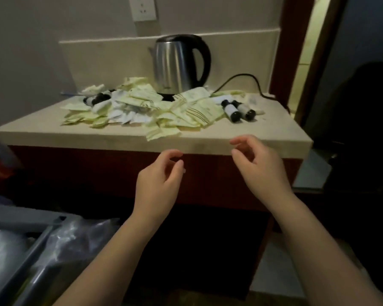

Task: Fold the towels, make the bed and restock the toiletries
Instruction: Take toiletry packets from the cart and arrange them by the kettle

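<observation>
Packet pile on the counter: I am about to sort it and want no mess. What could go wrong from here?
1. One packet lies at the front edge of the counter; the left hand could sweep it off.
2. The small bottles lie on their sides and may roll if nudged.
3. Packets crowd the kettle base and cord; pulling there might snag it.

looking like a hotel room, electric kettle sitting on a stone counter, toiletry sachets and mini bottles lying heaped in front, grey cart standing alongside
</observation>
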Demonstrator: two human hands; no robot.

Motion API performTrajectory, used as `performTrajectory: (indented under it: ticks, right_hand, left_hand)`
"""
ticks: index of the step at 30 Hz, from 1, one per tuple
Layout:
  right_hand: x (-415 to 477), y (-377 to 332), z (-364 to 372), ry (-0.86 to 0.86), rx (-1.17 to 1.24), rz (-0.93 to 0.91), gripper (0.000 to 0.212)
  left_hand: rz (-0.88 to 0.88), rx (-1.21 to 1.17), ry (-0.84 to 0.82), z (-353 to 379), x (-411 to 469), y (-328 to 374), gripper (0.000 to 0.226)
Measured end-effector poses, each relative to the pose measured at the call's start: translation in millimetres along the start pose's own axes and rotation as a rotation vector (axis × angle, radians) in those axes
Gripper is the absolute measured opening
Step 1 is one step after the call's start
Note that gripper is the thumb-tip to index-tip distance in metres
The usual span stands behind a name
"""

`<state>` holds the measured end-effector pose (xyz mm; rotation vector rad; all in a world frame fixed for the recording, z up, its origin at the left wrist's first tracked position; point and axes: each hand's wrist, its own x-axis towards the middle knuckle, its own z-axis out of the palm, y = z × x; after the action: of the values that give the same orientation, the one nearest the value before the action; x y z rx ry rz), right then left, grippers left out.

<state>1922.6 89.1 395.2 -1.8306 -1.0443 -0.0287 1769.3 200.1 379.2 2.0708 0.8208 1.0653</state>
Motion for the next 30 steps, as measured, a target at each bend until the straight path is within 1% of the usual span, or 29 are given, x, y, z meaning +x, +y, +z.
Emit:
performTrajectory:
  ticks: [4,6,8,9,10,12,13,15,18,22,26,30]
  right_hand:
    - [73.1,-12.7,37.7,0.004,-0.064,0.007,0.018]
    - [102.9,-15.5,51.0,0.048,-0.161,0.033,0.029]
    - [125.2,-17.7,61.0,0.094,-0.273,0.032,0.044]
    - [132.9,-20.0,66.1,0.074,-0.311,0.037,0.051]
    - [139.0,-21.5,72.2,0.014,-0.336,0.051,0.059]
    - [150.0,-22.0,84.6,-0.169,-0.376,0.107,0.074]
    - [155.5,-20.8,89.7,-0.252,-0.401,0.143,0.080]
    - [165.2,-16.5,94.5,-0.359,-0.457,0.199,0.090]
    - [172.6,-9.4,95.1,-0.425,-0.509,0.209,0.099]
    - [174.6,-8.0,98.1,-0.394,-0.498,0.177,0.098]
    - [175.6,-15.1,106.8,-0.293,-0.388,0.144,0.093]
    - [172.0,-22.3,118.6,-0.279,-0.299,0.117,0.093]
  left_hand:
    - [0.114,0.176,0.057,-16.3,72.6,-26.3,0.022]
    - [0.191,0.304,0.033,-23.6,109.5,-33.3,0.035]
    - [0.192,0.500,-0.040,-23.0,142.2,-38.8,0.052]
    - [0.145,0.588,-0.097,-18.0,153.6,-40.8,0.059]
    - [0.091,0.651,-0.154,-10.5,161.2,-42.9,0.066]
    - [0.012,0.698,-0.230,7.0,170.1,-47.5,0.074]
    - [-0.009,0.707,-0.250,13.3,172.9,-49.5,0.074]
    - [-0.021,0.725,-0.262,17.7,178.1,-52.3,0.074]
    - [-0.016,0.719,-0.277,15.9,180.8,-51.3,0.078]
    - [-0.002,0.669,-0.298,16.8,188.1,-49.9,0.085]
    - [0.080,0.589,-0.304,17.0,192.6,-52.4,0.082]
    - [0.162,0.466,-0.304,21.2,192.1,-52.6,0.089]
